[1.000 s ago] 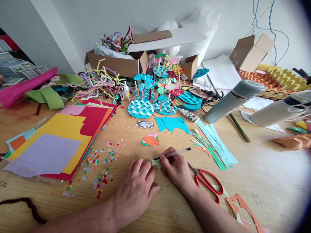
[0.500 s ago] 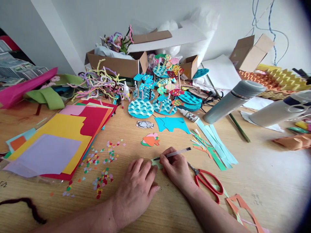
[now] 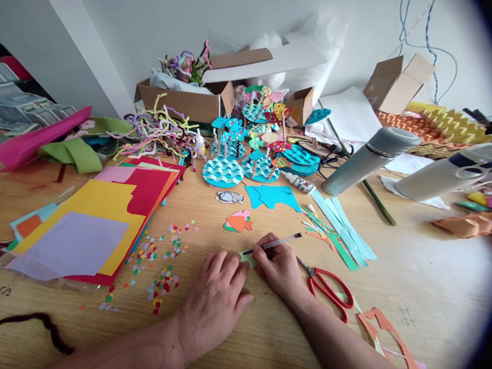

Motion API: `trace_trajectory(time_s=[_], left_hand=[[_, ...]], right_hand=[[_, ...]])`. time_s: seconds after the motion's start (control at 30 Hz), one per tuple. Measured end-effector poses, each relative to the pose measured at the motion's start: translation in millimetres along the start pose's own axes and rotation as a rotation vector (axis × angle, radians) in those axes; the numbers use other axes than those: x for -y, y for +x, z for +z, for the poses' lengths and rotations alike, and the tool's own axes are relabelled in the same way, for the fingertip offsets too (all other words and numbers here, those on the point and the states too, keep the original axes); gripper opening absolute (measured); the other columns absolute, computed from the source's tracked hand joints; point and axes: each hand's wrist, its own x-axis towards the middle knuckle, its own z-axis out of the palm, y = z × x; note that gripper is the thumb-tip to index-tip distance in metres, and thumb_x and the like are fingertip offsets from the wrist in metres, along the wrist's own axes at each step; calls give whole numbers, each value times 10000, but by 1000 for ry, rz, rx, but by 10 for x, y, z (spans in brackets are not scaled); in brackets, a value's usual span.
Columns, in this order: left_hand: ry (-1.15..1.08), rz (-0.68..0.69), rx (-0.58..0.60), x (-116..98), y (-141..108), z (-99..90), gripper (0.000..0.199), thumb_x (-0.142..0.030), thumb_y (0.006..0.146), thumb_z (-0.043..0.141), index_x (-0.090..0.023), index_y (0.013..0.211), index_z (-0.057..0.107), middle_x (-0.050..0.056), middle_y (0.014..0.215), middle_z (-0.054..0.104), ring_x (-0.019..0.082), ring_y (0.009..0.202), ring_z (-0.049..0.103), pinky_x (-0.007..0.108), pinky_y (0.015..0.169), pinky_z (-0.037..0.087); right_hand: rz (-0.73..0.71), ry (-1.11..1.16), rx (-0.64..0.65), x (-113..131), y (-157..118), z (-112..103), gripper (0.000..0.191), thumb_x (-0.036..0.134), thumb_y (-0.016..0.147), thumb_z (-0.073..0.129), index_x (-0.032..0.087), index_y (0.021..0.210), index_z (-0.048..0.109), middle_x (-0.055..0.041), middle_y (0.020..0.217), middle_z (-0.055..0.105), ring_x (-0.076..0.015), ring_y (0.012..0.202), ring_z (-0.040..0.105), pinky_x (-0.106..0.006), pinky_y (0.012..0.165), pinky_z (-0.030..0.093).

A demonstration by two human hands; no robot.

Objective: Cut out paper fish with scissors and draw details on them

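My right hand (image 3: pixel 280 269) pinches a translucent pen (image 3: pixel 280 241), its tip resting on a small pale green paper piece (image 3: pixel 249 259). Flat on the table lies my left hand (image 3: pixel 218 297), fingers extended, with fingertips at the left edge of that paper; they partly cover it, so its full outline is hidden. Beyond the hands sit stacked fish-shaped paper cutouts (image 3: pixel 239 222) in orange, pink and green. Behind those is a black-and-white printed fish cutout (image 3: pixel 229 197). Scissors with red handles (image 3: pixel 333 287) lie just right of my right wrist.
Left are coloured paper sheets (image 3: pixel 111 205) and scattered confetti (image 3: pixel 163 282). Blue wavy discs (image 3: pixel 223 171) with paper fish stand at the back, near pipe cleaners (image 3: pixel 157 130). Right are paper strips (image 3: pixel 344 230), a grey bottle (image 3: pixel 367 161) and orange scraps (image 3: pixel 388 328).
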Motion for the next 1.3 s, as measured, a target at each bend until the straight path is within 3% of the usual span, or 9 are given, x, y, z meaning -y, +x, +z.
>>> trace_trajectory(time_s=[1.3], left_hand=[[3, 1, 6, 3, 5, 3, 422, -433, 888, 510, -195, 1236, 547, 68, 1208, 562, 280, 1119, 443, 453, 977, 378]], right_hand=[[-13, -21, -10, -7, 1, -8, 138, 278, 815, 535, 198, 708, 502, 36, 530, 501, -118, 421, 483, -219, 410, 363]])
